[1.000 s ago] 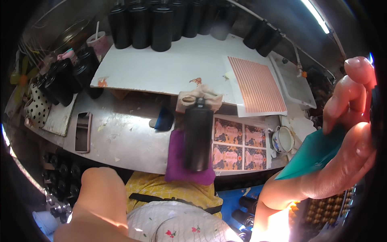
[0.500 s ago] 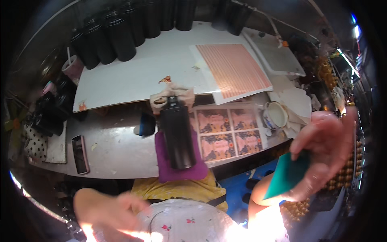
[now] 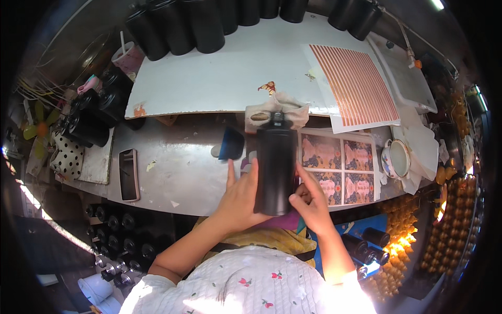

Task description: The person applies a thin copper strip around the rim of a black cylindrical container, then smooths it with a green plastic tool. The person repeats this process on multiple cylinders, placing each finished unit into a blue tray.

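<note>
A black bottle (image 3: 276, 167) lies with its neck pointing away from me, against a crumpled pale cloth (image 3: 293, 107). My left hand (image 3: 238, 201) grips its left side near the base, one finger stretched out beside it. On the other side, my right hand (image 3: 314, 206) touches the bottle with curled fingers. The corner of a flat green piece (image 3: 300, 225) shows beneath that hand; the rest is hidden by it. Under the bottle is a purple pad (image 3: 282, 222), mostly covered. A dark blue flat piece (image 3: 231, 144) lies left of the bottle.
Decal sheets with floral pictures (image 3: 342, 166) lie to the right, beside a white enamel cup (image 3: 396, 158). A striped copper sheet (image 3: 358, 86) rests on the raised white board (image 3: 209, 83). Several black bottles (image 3: 204, 26) stand behind. A phone (image 3: 129, 175) lies at the left.
Both hands have come in to the bottle from either side, the right bringing the green piece. The left has taken hold of the bottle. The whole view has shifted.
</note>
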{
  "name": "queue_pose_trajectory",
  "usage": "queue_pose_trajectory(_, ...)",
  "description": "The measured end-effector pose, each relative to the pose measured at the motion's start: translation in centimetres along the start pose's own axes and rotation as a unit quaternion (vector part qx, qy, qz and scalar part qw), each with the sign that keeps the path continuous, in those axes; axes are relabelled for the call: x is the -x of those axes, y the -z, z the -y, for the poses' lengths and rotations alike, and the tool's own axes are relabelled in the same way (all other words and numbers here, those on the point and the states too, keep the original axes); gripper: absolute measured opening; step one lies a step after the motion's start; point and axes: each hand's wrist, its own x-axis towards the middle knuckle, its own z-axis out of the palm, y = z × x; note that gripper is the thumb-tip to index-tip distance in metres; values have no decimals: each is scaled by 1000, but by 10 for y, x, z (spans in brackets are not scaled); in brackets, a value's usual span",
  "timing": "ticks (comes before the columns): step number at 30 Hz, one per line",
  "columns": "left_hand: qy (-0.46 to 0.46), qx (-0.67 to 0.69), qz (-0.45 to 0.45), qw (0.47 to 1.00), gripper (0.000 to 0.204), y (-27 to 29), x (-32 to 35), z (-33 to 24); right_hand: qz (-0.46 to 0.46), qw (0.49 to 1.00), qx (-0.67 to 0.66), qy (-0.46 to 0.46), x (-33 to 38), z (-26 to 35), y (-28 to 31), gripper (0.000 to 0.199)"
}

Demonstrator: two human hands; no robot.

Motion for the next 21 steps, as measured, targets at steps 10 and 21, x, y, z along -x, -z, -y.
queue_pose_trajectory(10,36,-27,49,998,139,-4,-7,0,-3,999,34,-3,6,-3,-6,83)
queue_pose_trajectory(21,20,-92,28,995,137,-9,15,20,-310,828,463,-53,72,-60,89,41)
